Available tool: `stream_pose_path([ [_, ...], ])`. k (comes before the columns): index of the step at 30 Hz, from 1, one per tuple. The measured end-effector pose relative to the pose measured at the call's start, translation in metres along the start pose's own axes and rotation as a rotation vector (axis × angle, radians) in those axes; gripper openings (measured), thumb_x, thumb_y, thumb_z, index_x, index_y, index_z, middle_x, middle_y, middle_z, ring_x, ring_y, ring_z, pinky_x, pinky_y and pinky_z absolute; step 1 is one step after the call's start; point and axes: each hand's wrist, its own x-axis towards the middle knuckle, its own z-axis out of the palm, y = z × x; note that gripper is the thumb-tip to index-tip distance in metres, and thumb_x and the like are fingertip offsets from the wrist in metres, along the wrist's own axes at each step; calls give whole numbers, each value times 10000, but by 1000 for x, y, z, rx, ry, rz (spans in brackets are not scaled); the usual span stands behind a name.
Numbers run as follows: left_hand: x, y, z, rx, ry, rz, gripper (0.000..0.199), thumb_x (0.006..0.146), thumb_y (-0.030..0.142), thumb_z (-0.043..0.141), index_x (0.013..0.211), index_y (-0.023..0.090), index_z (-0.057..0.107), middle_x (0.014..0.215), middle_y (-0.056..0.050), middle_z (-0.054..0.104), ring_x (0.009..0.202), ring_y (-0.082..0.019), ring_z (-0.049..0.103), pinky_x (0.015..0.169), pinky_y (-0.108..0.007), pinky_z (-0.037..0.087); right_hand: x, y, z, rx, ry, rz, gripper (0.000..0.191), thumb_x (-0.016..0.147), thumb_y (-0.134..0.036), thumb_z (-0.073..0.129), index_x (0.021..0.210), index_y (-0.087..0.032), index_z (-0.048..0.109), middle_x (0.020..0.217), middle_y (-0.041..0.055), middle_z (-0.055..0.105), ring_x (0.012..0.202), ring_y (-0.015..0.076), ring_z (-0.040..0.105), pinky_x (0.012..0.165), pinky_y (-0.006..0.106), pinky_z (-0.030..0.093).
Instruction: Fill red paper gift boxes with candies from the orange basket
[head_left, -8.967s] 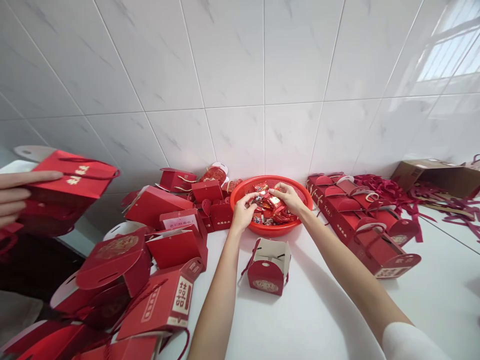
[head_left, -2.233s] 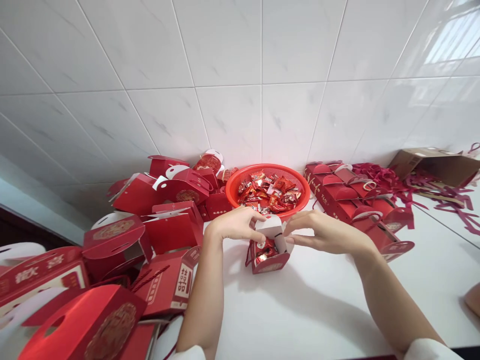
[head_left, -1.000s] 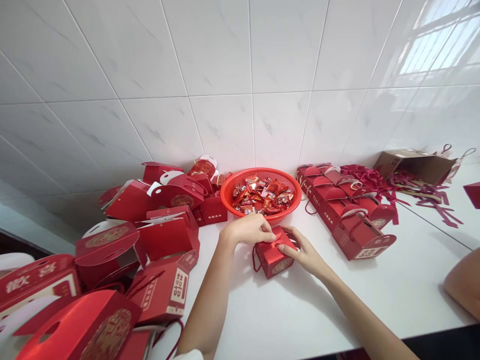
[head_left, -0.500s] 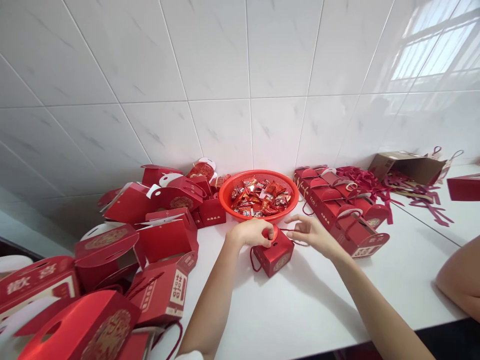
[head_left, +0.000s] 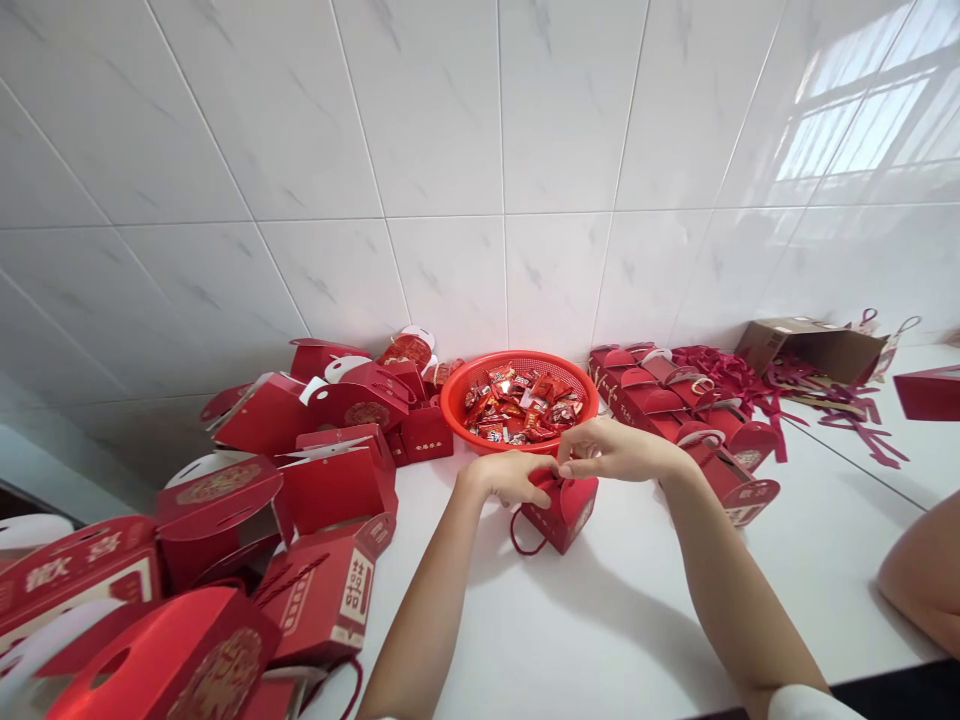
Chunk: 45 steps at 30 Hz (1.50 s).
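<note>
A small red gift box (head_left: 561, 515) stands on the white table in front of me, its top flaps folded up toward each other. My left hand (head_left: 517, 478) is closed on the left side of the flaps, thumb toward me. From the right, my right hand (head_left: 611, 452) pinches the top of the same box, and the fingertips of both hands nearly meet. A dark red cord handle (head_left: 527, 540) loops out at the box's left side. Just behind the hands sits a red plastic basket (head_left: 454, 408) of wrapped candies (head_left: 517, 400).
Many red boxes (head_left: 330, 590) crowd the left side, several with raised flaps. At right stand rows of closed boxes (head_left: 660, 395), red ribbons (head_left: 720, 365) and a cardboard carton (head_left: 814, 345). Another person's arm (head_left: 922, 565) rests at the right edge. A tiled wall (head_left: 442, 270) bounds the back.
My right hand has moved left from beside the box, where it was at the cord, onto the box top. The flaps now stand more closed, and the box has turned slightly.
</note>
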Motion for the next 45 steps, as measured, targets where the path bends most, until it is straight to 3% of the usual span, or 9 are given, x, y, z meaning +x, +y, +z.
stream_pose_path([
  [4,1,-5,-2,-20,-39,74,567,706,310,677,1261,288,568,925,9,649,653,-162,609,596,-260,480,1,4,2,-114,-110,-59,107,752,-265,714,815,-178,714,750,10,652,661,139,577,575,233,440],
  [8,6,-8,0,46,10,194,633,599,204,762,1207,268,595,1083,-12,679,901,-231,649,722,-280,500,8,13,10,-168,-164,-4,189,677,-204,743,864,-176,741,789,24,686,673,151,601,562,227,451],
  [15,17,9,18,134,140,51,607,573,10,627,1147,207,628,1118,-91,687,979,-303,660,642,-286,477,15,19,11,-159,-163,7,202,651,-115,693,823,-185,773,755,17,722,658,155,631,574,229,470],
  [19,-2,11,9,97,147,130,660,569,18,627,1190,242,636,1118,-64,703,988,-297,662,675,-290,488,10,22,8,-133,-162,-13,241,670,-119,671,869,-196,781,779,11,735,686,160,655,594,227,486],
  [23,-27,8,-6,-140,329,174,688,614,78,665,1280,239,603,1266,-77,660,941,-250,679,758,-305,522,8,19,5,-103,-150,-18,212,684,-101,652,843,-184,764,773,18,723,704,167,653,610,237,490],
  [28,-37,15,-9,-651,543,231,509,707,174,724,1207,167,624,1313,-120,629,764,-148,683,781,-322,551,2,10,-3,-23,-17,-61,143,811,-293,658,813,-169,729,767,27,697,695,158,610,618,250,464],
  [33,-34,25,-3,-787,497,378,409,832,245,691,1230,175,624,1162,-98,701,904,-191,710,864,-354,556,-2,0,-1,48,145,-7,412,832,-547,637,733,-151,687,661,16,620,598,125,503,537,243,374],
  [39,-36,28,2,-829,454,475,451,851,267,706,1283,196,599,1039,-79,743,1007,-226,708,938,-378,538,0,-9,9,71,325,85,345,816,-410,606,587,-157,564,535,-22,474,513,87,368,459,230,258],
  [45,-38,29,5,-822,480,676,410,811,278,761,1204,235,655,1470,-103,506,1229,-307,618,998,-387,523,-1,-14,12,179,511,70,243,794,-333,578,649,-150,646,562,-13,536,554,114,457,502,234,330],
])
